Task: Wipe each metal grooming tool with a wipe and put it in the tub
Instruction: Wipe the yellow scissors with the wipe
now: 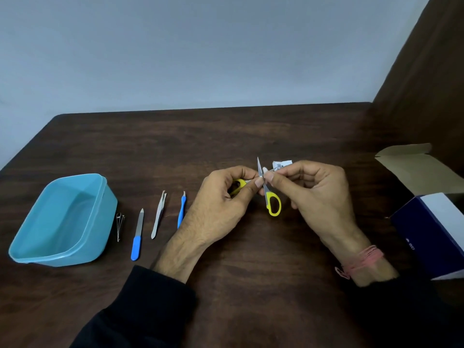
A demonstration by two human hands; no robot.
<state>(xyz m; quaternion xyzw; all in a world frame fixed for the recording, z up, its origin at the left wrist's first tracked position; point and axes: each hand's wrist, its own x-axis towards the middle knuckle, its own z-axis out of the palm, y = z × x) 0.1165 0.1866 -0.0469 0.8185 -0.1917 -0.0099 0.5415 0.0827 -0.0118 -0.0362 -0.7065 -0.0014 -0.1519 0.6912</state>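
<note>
Small yellow-handled scissors (273, 203) hang open between my hands above the table. My left hand (221, 204) grips one yellow handle loop. My right hand (319, 194) pinches a small white wipe (282, 164) against a blade near the pivot. A blue plastic tub (30, 244) stands at the left and holds no tools. Beside the tub lie nail clippers (120, 226), a blue-handled nail file (137, 234), metal tweezers (158, 214) and a blue-handled cuticle tool (181, 209).
An open dark blue and white cardboard box (431, 222) with its flap raised stands at the right edge of the dark wooden table (251, 285). A wall runs behind the table.
</note>
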